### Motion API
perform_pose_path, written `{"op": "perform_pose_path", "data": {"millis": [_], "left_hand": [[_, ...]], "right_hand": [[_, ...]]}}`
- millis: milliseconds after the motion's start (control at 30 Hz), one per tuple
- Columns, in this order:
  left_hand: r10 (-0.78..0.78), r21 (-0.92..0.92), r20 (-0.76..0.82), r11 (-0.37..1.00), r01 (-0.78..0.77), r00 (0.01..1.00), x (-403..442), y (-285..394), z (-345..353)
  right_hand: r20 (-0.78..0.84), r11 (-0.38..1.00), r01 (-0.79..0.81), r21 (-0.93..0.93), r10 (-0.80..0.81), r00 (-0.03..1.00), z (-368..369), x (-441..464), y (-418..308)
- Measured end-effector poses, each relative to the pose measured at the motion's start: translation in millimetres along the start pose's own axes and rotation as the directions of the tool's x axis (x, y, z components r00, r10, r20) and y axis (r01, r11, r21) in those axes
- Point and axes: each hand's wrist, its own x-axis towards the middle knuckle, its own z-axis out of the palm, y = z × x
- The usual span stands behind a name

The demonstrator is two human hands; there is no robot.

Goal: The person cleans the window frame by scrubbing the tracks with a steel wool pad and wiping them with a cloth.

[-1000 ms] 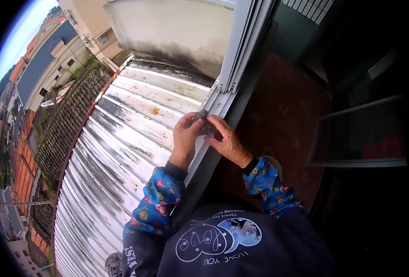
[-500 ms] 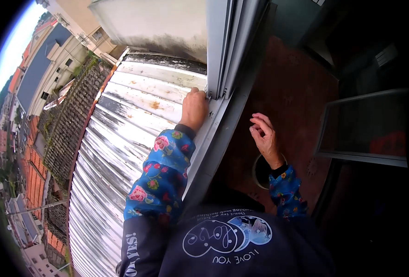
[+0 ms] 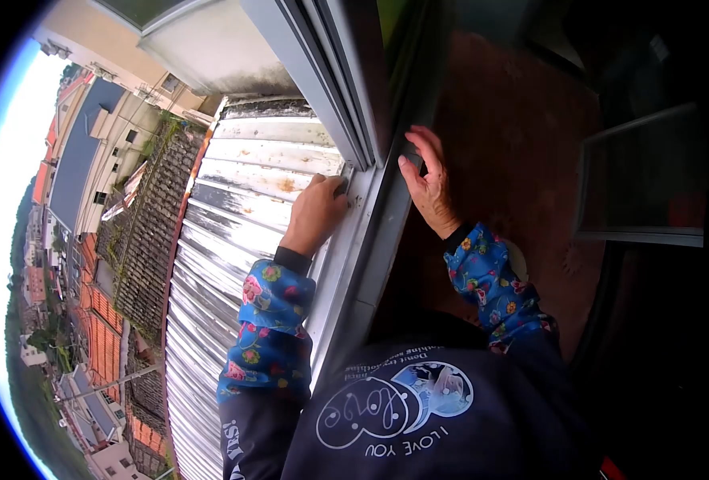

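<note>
My left hand is outside the window, at the outer edge of the metal window sill track. Its fingers are curled, and a small dark thing shows at the fingertips, too little of it to name. Just above stands the grey upright window frame, its foot on the sill. On the indoor side, my right hand hovers near the sill's inner edge, thumb and fingers bent and apart, with nothing seen between them. Floral blue sleeve covers reach both wrists.
Below the window outside lies a corrugated metal roof with rust spots. Beyond it are a tiled roof and other buildings. Indoors, a reddish floor lies in shadow, with a glass-paned frame at the right.
My right hand has moved left and up, closer to the window frame. My left hand has shifted slightly down and left in view, and the view has tilted.
</note>
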Motion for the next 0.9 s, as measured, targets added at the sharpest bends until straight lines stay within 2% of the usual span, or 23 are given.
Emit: {"op": "perform_pose_path", "data": {"millis": [33, 133, 267, 367, 400, 433, 500, 600, 700, 733, 833, 900], "left_hand": [[0.022, 0.024, 0.072, 0.999, -0.024, 0.997, -1, -2, -6], [0.062, -0.005, 0.084, 0.998, -0.061, 0.995, 10, -10, -5], [0.068, -0.055, -0.197, 0.995, -0.080, 0.978, 21, -11, 17], [-0.014, 0.002, -0.286, 1.000, 0.015, 0.958, 41, -9, 36], [-0.110, -0.039, -0.292, 0.994, 0.103, 0.950, 41, -3, 35], [-0.146, -0.093, -0.321, 0.988, 0.122, 0.936, 37, -5, 36], [-0.088, -0.086, -0.305, 0.994, 0.065, 0.948, 34, -16, 37], [-0.035, 0.009, -0.305, 0.999, 0.039, 0.952, 32, -6, 33], [0.047, -0.042, -0.135, 0.998, -0.053, 0.990, 28, -14, 22], [0.006, 0.019, 0.034, 1.000, -0.007, 0.999, 27, -18, 14], [0.163, 0.059, 0.150, 0.983, -0.174, 0.975, 19, -17, 3], [0.163, 0.082, 0.129, 0.981, -0.174, 0.978, 23, -10, 3]], "right_hand": [[-0.021, 0.999, -0.029, 0.028, 0.030, 0.999, 7, 3, 1], [-0.053, 0.997, -0.041, 0.068, 0.045, 0.998, 24, 2, 7], [-0.031, 0.993, -0.088, 0.075, 0.091, 0.995, 31, -1, 14], [-0.015, 0.991, -0.118, 0.059, 0.119, 0.993, 31, -5, 12], [-0.013, 0.991, -0.122, 0.050, 0.122, 0.992, 31, -5, 13], [-0.001, 0.987, -0.141, 0.078, 0.141, 0.990, 29, -5, 13], [0.007, 0.975, -0.172, 0.143, 0.173, 0.985, 29, -5, 11], [-0.008, 0.989, -0.098, 0.113, 0.100, 0.995, 22, -7, 12], [-0.017, 0.994, -0.072, 0.088, 0.074, 0.997, 13, -14, 23], [-0.019, 0.994, -0.073, 0.080, 0.074, 0.997, 8, -20, 29], [-0.045, 0.993, -0.115, 0.034, 0.117, 0.992, -25, -43, 43], [-0.078, 0.984, -0.171, 0.042, 0.173, 0.982, -50, -55, 52]]}}
